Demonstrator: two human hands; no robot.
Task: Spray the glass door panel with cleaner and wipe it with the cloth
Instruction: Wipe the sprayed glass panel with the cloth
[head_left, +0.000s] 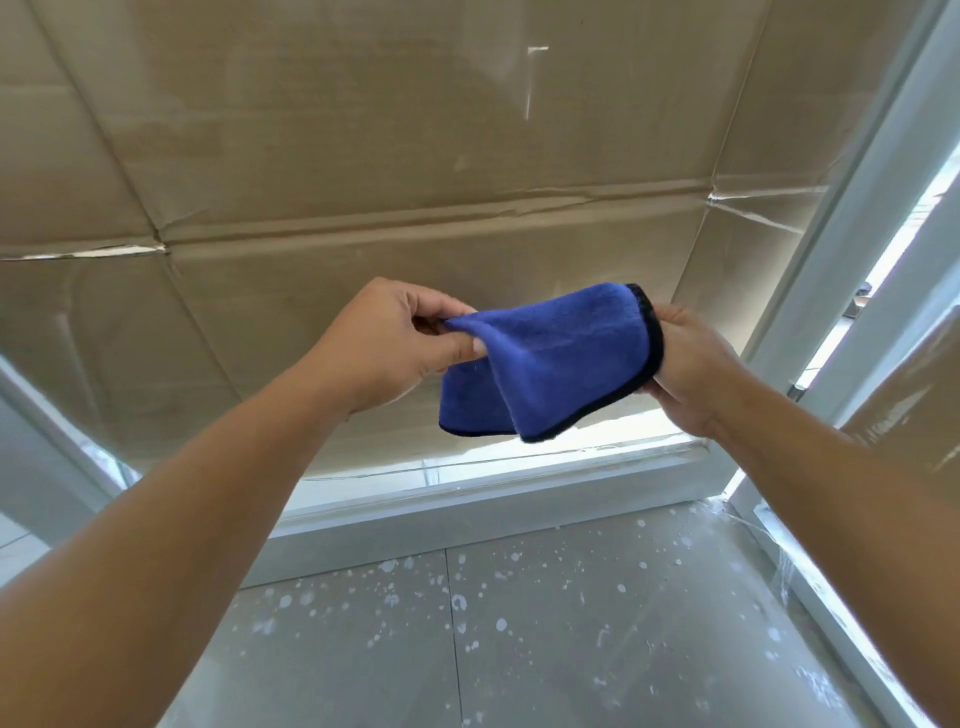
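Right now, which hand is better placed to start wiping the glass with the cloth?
Right, probably. The right hand holds the cloth by its folded, black-trimmed edge, with most of the cloth near its palm. The left hand only pinches a corner.

Both bare forearms reach forward and upward, converging. The left hand (384, 343) pinches with thumb and fingers (457, 349) curled together, knuckles up. The right hand (691, 364) grips with fingers wrapped away from view.
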